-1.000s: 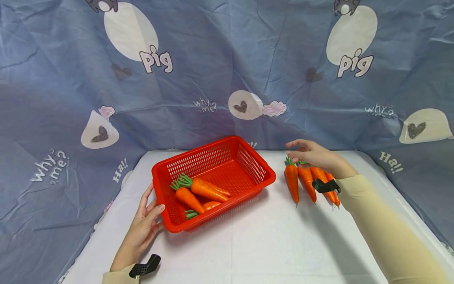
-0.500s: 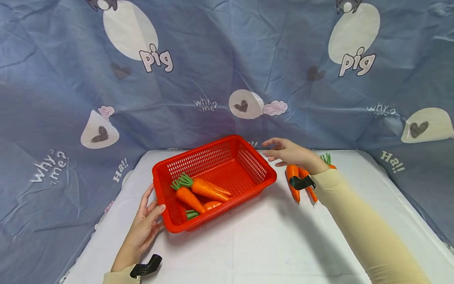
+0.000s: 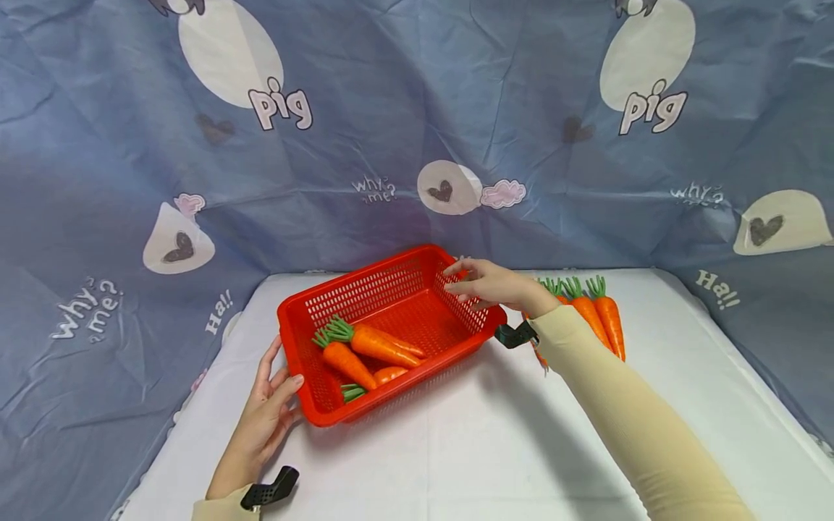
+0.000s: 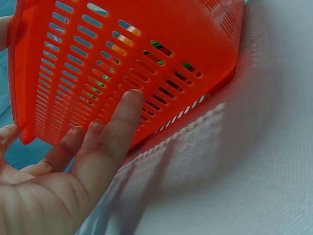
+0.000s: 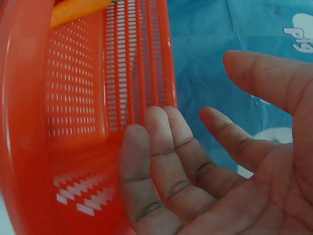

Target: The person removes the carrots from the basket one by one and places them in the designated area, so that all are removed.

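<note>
A left hand grips the left end of a red basket of carrots, seemingly to steady it; the empty right hand, fingers apart, hovers at the right end, near loose carrots laid within reach.

Near the table's far right corner, the right sleeve hides parts of several carrots. In the red plastic basket, one carrot lies partly covered by others. The right-wrist view's top edge crops another carrot.
</note>
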A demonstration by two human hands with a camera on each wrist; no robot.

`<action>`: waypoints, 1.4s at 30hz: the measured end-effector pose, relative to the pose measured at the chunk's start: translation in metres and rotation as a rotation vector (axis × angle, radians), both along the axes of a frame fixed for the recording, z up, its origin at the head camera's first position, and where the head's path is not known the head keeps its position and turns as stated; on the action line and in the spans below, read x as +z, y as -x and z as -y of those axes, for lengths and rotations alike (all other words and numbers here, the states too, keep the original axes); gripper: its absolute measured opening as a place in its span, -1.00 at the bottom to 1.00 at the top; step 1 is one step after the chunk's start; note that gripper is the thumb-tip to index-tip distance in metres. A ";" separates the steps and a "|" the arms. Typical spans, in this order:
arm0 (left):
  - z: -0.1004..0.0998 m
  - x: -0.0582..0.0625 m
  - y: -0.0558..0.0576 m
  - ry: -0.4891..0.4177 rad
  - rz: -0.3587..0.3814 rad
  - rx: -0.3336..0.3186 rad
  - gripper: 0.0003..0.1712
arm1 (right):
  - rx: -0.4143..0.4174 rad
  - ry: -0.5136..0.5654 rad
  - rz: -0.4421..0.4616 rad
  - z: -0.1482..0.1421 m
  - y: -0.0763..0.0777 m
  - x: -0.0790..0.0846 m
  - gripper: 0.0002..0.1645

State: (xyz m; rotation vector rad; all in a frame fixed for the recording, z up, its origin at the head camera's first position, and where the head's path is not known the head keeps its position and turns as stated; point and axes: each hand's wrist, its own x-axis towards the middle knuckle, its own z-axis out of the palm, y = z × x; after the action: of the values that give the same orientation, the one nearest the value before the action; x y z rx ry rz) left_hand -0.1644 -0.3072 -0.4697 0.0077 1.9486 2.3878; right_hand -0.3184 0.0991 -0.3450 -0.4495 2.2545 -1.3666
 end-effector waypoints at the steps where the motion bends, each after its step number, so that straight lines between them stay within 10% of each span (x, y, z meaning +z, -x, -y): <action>1: 0.000 -0.001 0.000 -0.001 0.004 0.000 -0.04 | 0.004 0.007 0.007 0.004 0.000 -0.002 -0.38; 42: 0.000 0.000 0.003 -0.006 0.002 0.000 -0.05 | 0.225 -0.129 0.150 0.107 -0.001 -0.022 -0.19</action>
State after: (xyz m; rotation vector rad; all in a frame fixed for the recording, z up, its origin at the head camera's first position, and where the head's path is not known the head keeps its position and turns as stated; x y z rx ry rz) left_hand -0.1669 -0.3069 -0.4692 0.0047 1.9400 2.3931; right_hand -0.3179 -0.0079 -0.3668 -0.5199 2.0845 -1.0980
